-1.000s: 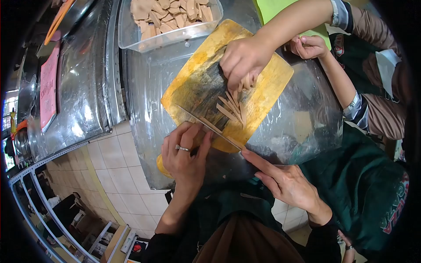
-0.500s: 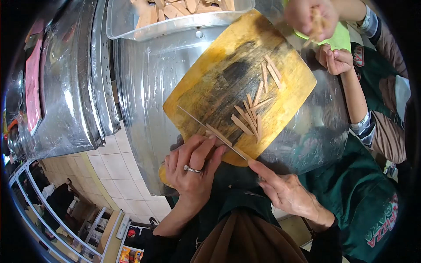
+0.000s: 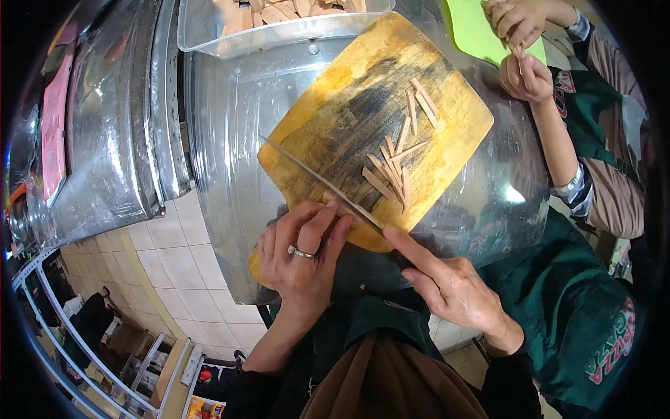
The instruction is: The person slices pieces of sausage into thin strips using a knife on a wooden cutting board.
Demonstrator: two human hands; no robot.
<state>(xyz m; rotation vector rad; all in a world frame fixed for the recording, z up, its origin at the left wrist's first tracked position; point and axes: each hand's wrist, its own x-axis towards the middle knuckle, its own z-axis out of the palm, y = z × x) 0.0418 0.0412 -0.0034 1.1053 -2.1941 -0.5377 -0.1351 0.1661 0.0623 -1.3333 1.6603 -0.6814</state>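
Farther left than in the earlier frame, the knife point(image 3: 315, 174) now runs diagonally over the board point(image 3: 450, 150), its tip reaching past the board's left edge. The right hand point(image 3: 450, 290) has its fingers closed on the knife, the index finger stretched forward along it. The ringed left hand point(image 3: 299, 255) has its fingers bent on the near side of the blade, at a tan piece point(image 3: 326, 197); whether they clamp it I cannot tell.

Loose tan strips point(image 3: 392, 164) lie on the right half of the board. Beyond its far edge, a clear tub point(image 3: 279, 40) of tan slices point(image 3: 279, 12) stands on the plastic-covered desk point(image 3: 227, 105).

At far right, a co-worker's upper hand point(image 3: 518, 21), raised with strips before, now meets their lower hand point(image 3: 527, 75) beside a bright green sheet point(image 3: 474, 35).

Green cloth point(image 3: 558, 314) at near right reads "PIZZA", with "GAZA" apparently beneath; the pink booklet point(image 3: 54, 133) at left is unreadable.
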